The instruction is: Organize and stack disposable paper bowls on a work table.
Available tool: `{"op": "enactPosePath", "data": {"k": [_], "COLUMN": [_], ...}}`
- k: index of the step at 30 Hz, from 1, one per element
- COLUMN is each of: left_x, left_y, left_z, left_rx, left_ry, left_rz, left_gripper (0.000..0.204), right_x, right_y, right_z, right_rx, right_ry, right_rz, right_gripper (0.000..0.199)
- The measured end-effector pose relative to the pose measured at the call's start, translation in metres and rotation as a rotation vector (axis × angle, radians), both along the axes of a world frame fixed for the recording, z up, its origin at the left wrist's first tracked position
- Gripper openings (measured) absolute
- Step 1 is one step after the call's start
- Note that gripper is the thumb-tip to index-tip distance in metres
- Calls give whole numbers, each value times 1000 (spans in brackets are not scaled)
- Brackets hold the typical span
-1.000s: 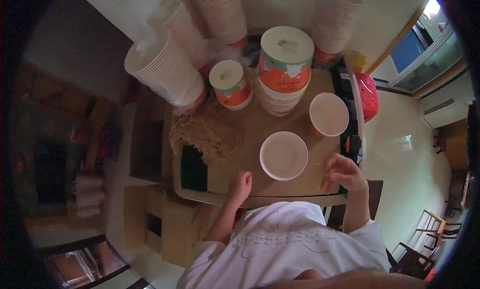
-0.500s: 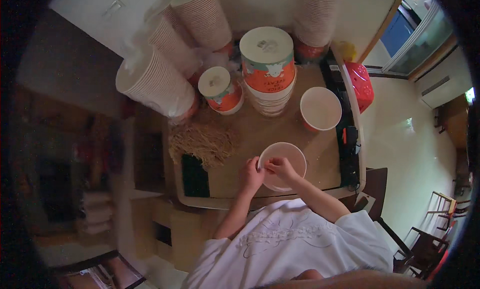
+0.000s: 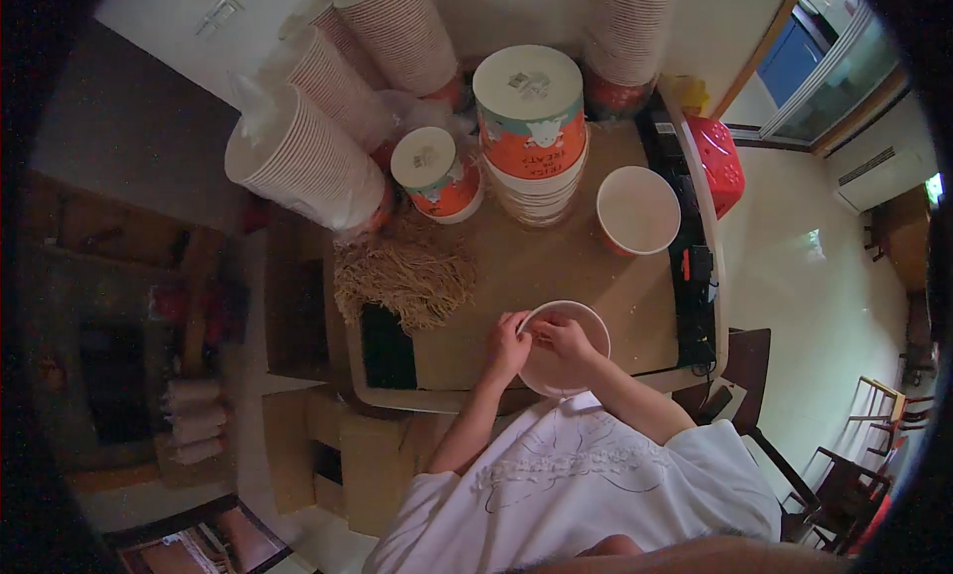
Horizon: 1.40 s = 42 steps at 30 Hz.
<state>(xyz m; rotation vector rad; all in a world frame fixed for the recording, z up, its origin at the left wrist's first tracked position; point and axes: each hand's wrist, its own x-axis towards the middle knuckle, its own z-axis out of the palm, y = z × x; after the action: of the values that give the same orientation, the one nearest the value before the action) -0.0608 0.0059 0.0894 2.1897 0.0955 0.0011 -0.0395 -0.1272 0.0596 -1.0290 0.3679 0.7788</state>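
Note:
A white-lined paper bucket (image 3: 547, 373) is tilted at the table's near edge, close to my shirt. My left hand (image 3: 509, 348) grips its left rim, fingers wrapped over the edge. Inside the mouth, against the same left wall, my right hand (image 3: 562, 337) has its fingers closed together; what they hold, if anything, is too small to make out. A second open paper bucket (image 3: 638, 212) stands farther right. To the left lies a pile of tan twisted paper cords (image 3: 409, 276).
An upside-down stack of orange and green printed buckets (image 3: 536, 142) stands at the back, beside a smaller upturned one (image 3: 434, 177). Tall wrapped stacks of buckets (image 3: 308, 162) line the back left. A red plastic stool (image 3: 717, 167) is past the right edge.
The bucket has come slightly nearer to me and tilted a little. My right hand has shifted slightly within its mouth, while my left hand keeps its hold on the rim.

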Motion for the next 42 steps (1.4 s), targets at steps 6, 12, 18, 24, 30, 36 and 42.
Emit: {"op": "enactPosePath", "data": {"k": [6, 12, 18, 24, 30, 36, 42], "left_x": [2, 3, 1, 3, 18, 27, 25], "left_y": [-1, -2, -1, 0, 21, 31, 30], "left_z": [-1, 9, 5, -7, -26, -17, 3], "left_rx": [-56, -10, -26, -115, -303, -219, 8], "left_ry": [-67, -86, -68, -15, 94, 191, 97], "left_rz": [24, -5, 4, 27, -73, -282, -315], "left_gripper": [27, 26, 26, 21, 18, 17, 13], "right_x": [-2, -1, -1, -1, -4, -3, -6], "right_y": [1, 0, 4, 5, 8, -1, 1], "right_z": [11, 8, 7, -1, -1, 9, 11], "right_rx": [55, 101, 108, 118, 135, 141, 214], "right_ry": [69, 84, 116, 124, 131, 56, 53], "right_rz": [-67, -43, -88, -123, -140, -37, -100], "right_gripper": [17, 15, 15, 14, 12, 11, 10]}}
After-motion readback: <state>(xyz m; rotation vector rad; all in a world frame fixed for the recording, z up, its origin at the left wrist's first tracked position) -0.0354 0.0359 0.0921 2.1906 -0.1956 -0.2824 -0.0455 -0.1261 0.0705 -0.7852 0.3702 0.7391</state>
